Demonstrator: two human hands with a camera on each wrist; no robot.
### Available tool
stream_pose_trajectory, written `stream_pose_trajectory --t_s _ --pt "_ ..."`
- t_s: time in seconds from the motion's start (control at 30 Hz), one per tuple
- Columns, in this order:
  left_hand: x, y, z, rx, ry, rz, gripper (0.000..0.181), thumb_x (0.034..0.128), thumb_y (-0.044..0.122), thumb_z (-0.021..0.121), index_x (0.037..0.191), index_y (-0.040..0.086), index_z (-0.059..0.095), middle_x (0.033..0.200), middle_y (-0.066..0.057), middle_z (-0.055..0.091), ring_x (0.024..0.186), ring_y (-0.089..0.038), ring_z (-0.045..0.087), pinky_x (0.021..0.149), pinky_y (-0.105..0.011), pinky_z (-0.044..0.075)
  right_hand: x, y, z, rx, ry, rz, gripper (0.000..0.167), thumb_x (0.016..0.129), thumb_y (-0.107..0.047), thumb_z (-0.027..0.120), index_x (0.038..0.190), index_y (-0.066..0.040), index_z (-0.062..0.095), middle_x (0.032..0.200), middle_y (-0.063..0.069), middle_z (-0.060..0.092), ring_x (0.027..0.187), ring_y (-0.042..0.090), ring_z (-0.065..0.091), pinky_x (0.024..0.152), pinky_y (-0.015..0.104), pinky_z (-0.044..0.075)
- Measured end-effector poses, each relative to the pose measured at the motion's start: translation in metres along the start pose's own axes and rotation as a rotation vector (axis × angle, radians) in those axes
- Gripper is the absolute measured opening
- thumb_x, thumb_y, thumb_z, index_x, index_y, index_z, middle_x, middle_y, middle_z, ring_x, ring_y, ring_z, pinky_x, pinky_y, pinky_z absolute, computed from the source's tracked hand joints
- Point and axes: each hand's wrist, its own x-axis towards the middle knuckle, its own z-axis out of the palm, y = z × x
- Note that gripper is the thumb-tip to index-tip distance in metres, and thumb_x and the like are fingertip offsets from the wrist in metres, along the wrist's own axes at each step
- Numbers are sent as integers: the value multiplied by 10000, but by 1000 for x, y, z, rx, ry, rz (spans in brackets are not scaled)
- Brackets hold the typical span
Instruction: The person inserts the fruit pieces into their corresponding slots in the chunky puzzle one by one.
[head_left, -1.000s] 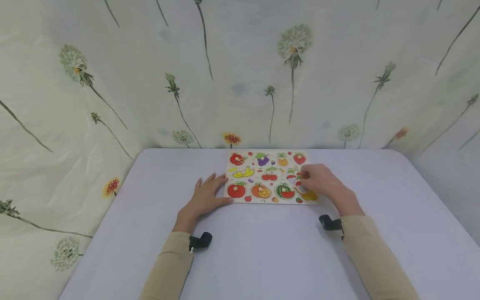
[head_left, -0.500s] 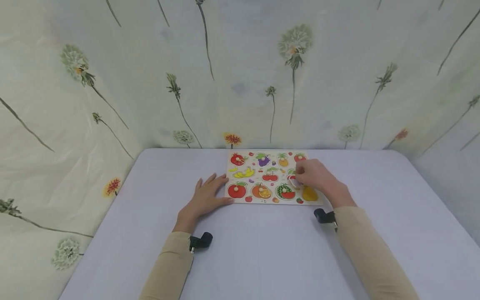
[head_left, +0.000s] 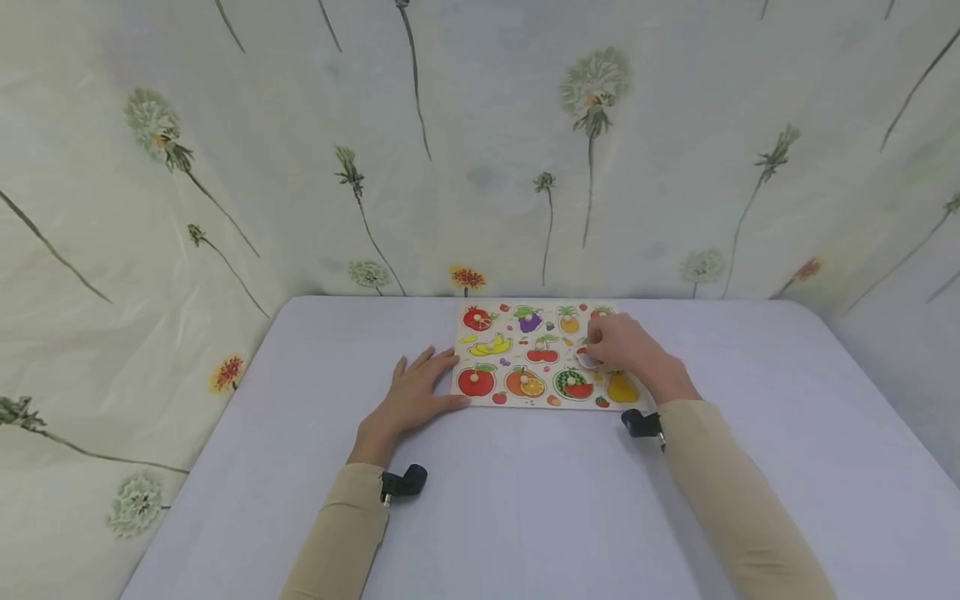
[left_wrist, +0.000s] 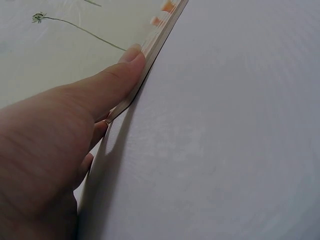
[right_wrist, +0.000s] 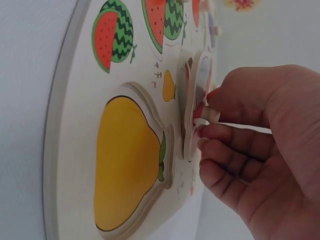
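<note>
A white wooden fruit puzzle board [head_left: 501, 328] lies at the table's far side. My left hand [head_left: 422, 387] rests at its left edge, fingers spread; the left wrist view shows the thumb [left_wrist: 127, 67] against the board's near edge. Over the board's right part, my right hand [head_left: 628, 343] pinches the small wooden knob [right_wrist: 210, 115] of a puzzle piece [right_wrist: 201, 75] with red and pale parts. In the right wrist view the piece stands proud of the board, its fruit kind unclear. Nearer, a yellow pear picture [right_wrist: 127, 160] lies in a sunken recess without a knob.
Knobbed apple [head_left: 476, 381], orange [head_left: 525, 382] and watermelon [head_left: 573, 384] pieces sit along the board's near row. A white cloth covers the table [head_left: 517, 500]. Behind it hangs a dandelion-print curtain [head_left: 480, 225]. Each wrist wears a small black camera [head_left: 641, 423].
My right hand has moved left and slightly away with the puzzle piece, from above the pear to the middle row, uncovering the pear picture. The left hand keeps its place.
</note>
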Motion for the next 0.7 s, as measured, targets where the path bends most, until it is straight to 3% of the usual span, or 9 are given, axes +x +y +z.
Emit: stream_pose_trajectory --t_s 0.7 --pt "-1 0 0 -8 3 -2 800 819 588 708 1502 278 429 1610 87 362 1560 -206 153 1257 -569 -12 9 1 4 -50 7 3 78 919 -171 620 929 -98 647 954 99 640 881 258 559 699 317 432"
